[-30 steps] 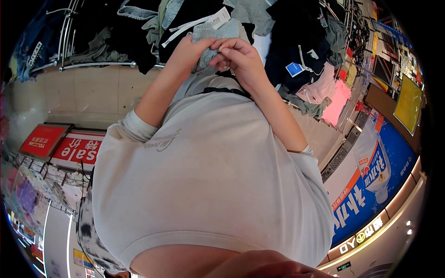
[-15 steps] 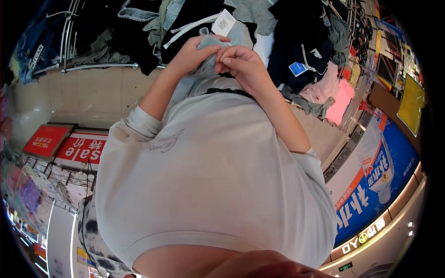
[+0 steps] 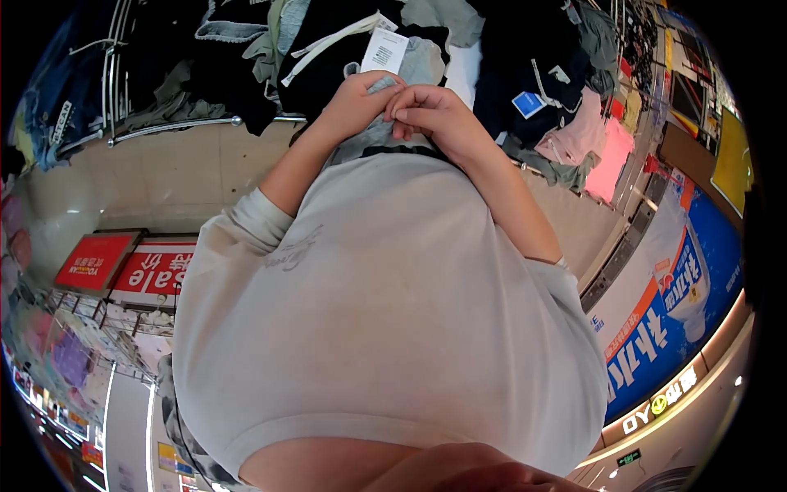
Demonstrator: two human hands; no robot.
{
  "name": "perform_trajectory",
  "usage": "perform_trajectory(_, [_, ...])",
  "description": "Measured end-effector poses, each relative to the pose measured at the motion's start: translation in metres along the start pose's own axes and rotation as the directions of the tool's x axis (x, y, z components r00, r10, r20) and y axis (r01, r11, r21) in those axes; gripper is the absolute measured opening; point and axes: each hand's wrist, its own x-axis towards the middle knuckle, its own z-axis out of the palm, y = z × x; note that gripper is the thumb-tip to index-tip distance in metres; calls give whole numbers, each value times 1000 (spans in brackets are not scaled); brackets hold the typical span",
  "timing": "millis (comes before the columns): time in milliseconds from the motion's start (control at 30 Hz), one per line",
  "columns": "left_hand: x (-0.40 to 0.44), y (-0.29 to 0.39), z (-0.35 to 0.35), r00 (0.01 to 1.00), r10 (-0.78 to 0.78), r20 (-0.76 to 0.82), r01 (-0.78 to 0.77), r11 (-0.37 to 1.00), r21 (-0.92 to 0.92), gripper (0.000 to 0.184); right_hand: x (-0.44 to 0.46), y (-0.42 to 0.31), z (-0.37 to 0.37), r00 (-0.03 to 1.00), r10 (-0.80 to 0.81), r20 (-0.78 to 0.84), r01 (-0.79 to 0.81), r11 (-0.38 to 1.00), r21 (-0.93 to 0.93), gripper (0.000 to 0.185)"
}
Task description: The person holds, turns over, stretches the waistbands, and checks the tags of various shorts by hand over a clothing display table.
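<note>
A light grey garment (image 3: 424, 61) bunches up in front of my body, partly covered by my hands. Its cloth shows between and below my fingers, where my left hand (image 3: 365, 102) is wrapped over it. Fingers curled, my right hand (image 3: 432, 115) meets the left one and pinches at the same cloth; the exact grip is hidden. A white paper tag (image 3: 384, 51) with small print stands just above my left hand. Behind it lies black clothing (image 3: 328, 57) with a white drawstring (image 3: 332, 45).
A metal rail (image 3: 176, 129) edges the heap of clothes. Dark clothing with a blue tag (image 3: 529, 103) and pink garments (image 3: 607, 160) lie at the right. Red sale signs (image 3: 152, 269) stand at the left, and a blue poster (image 3: 656, 336) at the lower right.
My hands have drawn closer together, the left shifting slightly down over the grey cloth. The white tag has tipped more upright and moved a little left. The whole view has shifted slightly.
</note>
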Motion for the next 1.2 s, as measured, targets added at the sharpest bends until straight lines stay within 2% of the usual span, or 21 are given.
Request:
perform_trajectory(67, [0, -9, 7, 1000, 8, -9, -8, 999, 37, 20, -6, 5, -4, 1000, 21, -8, -21, 999, 24, 7])
perform_trajectory(133, [1, -15, 13, 989, 123, -82, -115, 989, 94, 19, -11, 8, -8, 997, 45, -58, -44, 999, 23, 7])
perform_trajectory(267, [-2, -14, 21, 989, 136, -61, -124, 978, 167, 19, -18, 17, -11, 995, 54, -83, -57, 998, -23, 8])
perform_trajectory(467, [-6, -26, 29, 975, 184, -126, -158, 969, 191, 18, -26, 19, -10, 983, 130, -127, -130, 992, 9, 6])
perform_trajectory(533, [-7, -22, 29, 984, 57, -167, -27, 984, 174, 15, -28, 20, -9, 981, 128, -145, -126, 992, 24, 7])
perform_trajectory(700, [-11, -15, 28, 962, 39, -269, -1, 990, 141, 16, -29, 18, -5, 978, 119, -169, -111, 992, 56, 7])
perform_trajectory(867, [-15, -14, 23, 942, 91, -324, -64, 994, 93, 17, -36, 17, -15, 967, 17, -253, 29, 984, 177, 8])
perform_trajectory(1000, [-19, -13, 21, 928, 141, -344, -139, 990, 33, 17, -44, 15, -29, 957, -61, -284, 122, 972, 203, 9])
perform_trajectory(1067, [-21, -9, 20, 924, 152, -351, -164, 987, -2, 17, -48, 19, -37, 929, -83, -362, 104, 994, 38, 11])
perform_trajectory(1167, [-26, -1, 21, 934, 127, -334, -157, 986, -63, 17, -58, 34, -55, 910, -50, -411, 30, 998, -55, 12])
perform_trajectory(1200, [-27, 1, 22, 931, 167, -323, -197, 978, -62, 17, -63, 42, -63, 910, -55, -411, 36, 998, -53, 12])
